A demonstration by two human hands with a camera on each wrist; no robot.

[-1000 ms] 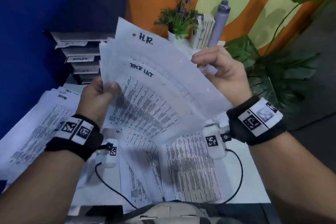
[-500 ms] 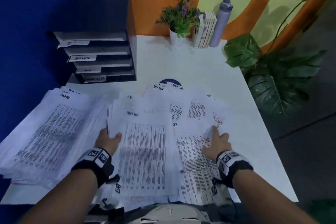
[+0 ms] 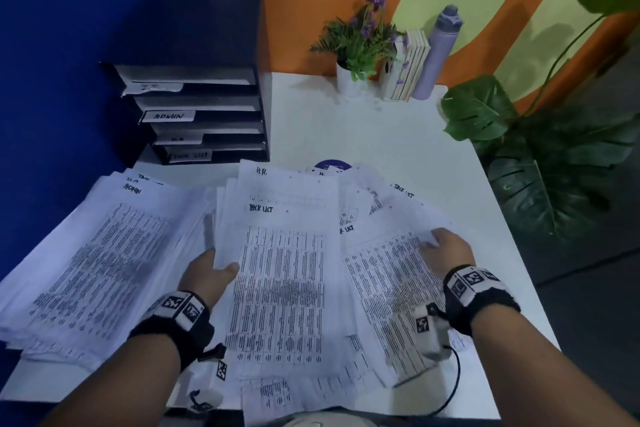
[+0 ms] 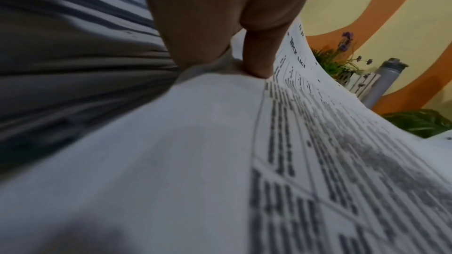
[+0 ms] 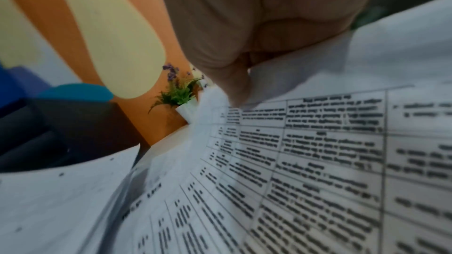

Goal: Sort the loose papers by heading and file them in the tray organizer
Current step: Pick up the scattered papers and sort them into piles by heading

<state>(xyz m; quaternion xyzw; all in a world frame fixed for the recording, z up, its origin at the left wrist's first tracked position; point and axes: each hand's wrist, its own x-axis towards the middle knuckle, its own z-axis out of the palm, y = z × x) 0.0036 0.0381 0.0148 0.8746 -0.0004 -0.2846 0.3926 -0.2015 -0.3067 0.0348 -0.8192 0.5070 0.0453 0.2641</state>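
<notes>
Loose printed papers lie fanned over the middle of the white table. My left hand grips the left edge of a bundle whose top sheet reads TASK LIST, thumb on top, an H.R. sheet behind it. My right hand pinches the upper corner of another printed sheet, thumb and curled fingers on it. A sorted stack headed ADMIN lies at the left. The black tray organizer stands at the back left with labelled shelves.
A small potted plant, some books and a grey bottle stand along the back wall. A large leafy plant crowds the table's right edge. The blue wall is close on the left.
The fanned bundle held up in front of me a second ago has come down onto the table. Both hands dropped low, the right now on a sheet to the right.
</notes>
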